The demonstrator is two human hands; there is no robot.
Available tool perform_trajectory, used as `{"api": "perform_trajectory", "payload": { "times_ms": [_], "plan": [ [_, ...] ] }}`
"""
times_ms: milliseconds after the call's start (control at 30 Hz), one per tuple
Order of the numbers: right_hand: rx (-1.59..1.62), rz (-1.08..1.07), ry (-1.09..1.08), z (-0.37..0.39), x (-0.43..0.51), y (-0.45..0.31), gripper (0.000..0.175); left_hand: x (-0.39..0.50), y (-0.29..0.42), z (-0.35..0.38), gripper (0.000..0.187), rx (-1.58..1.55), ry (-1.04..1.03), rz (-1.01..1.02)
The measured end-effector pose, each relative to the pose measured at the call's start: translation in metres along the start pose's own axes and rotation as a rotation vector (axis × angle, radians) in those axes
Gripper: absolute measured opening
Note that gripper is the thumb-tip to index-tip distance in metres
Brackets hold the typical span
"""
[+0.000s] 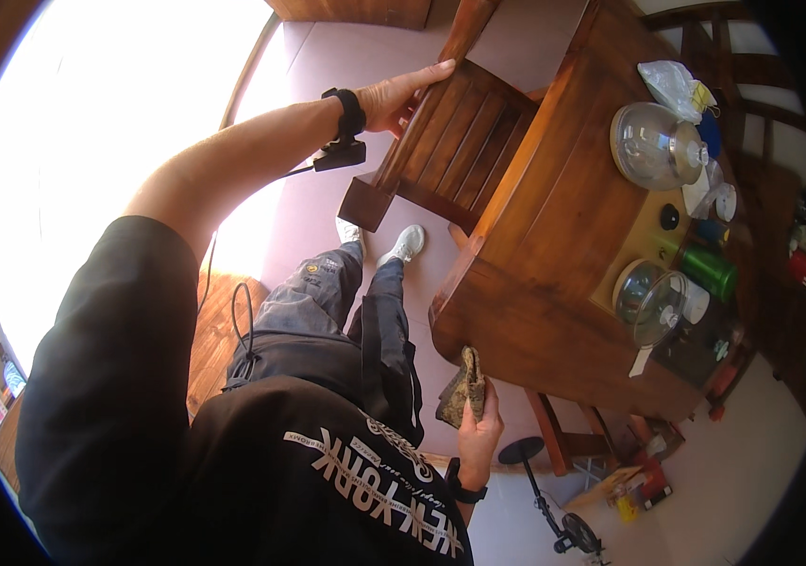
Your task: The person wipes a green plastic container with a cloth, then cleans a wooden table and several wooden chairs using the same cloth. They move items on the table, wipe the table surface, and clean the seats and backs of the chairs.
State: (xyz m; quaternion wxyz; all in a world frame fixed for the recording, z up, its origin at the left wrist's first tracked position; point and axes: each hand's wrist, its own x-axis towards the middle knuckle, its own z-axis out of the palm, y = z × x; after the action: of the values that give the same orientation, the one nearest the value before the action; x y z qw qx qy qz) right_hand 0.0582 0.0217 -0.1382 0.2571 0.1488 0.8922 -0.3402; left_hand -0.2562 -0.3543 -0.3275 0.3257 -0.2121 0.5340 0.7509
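Observation:
My left hand (392,99) reaches forward to a dark wooden slatted chair (456,134) and rests on its thick rail. Its fingers curl over the rail's near side, while one digit lies along the top. Low by the table's near corner, my right hand (479,430) pinches a folded camouflage-patterned cloth (463,396) between thumb and fingers. That cloth is close to the rounded edge of a polished wooden table (530,311). The chair stands at the table's side, partly under its top. Both wrists wear black bands.
On the table are a large clear glass vessel (651,145), a smaller lidded glass vessel (640,290), a green canister (711,270) and a plastic bag (672,88). A wooden stool (573,439) and a black stand with a round base (548,495) occupy the floor at right.

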Motion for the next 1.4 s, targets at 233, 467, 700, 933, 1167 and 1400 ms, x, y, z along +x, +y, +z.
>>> {"api": "perform_trajectory", "payload": {
  "times_ms": [233,467,700,933,1167,1400],
  "plan": [
    [-0.021,0.013,-0.039,-0.003,0.004,-0.001,0.041,-0.008,-0.013,-0.026,0.124,-0.023,0.023,0.075],
    [-0.033,-0.009,-0.069,-0.006,0.014,-0.009,0.045,-0.052,-0.001,-0.05,0.104,-0.109,-0.008,0.04],
    [0.051,-0.062,-0.14,-0.007,0.035,-0.033,0.045,-0.102,0.0,-0.069,0.084,-0.149,0.102,0.102],
    [0.094,-0.215,-0.255,0.002,0.072,-0.085,0.042,-0.121,-0.009,-0.11,0.09,-0.127,0.111,0.036],
    [0.126,-0.335,-0.37,0.022,0.104,-0.15,0.04,-0.131,-0.007,-0.12,0.099,-0.015,0.151,0.018],
    [0.033,-0.834,-0.364,0.076,0.139,-0.231,0.057,-0.212,0.004,-0.125,0.101,0.473,0.257,-0.01]
  ]
}}
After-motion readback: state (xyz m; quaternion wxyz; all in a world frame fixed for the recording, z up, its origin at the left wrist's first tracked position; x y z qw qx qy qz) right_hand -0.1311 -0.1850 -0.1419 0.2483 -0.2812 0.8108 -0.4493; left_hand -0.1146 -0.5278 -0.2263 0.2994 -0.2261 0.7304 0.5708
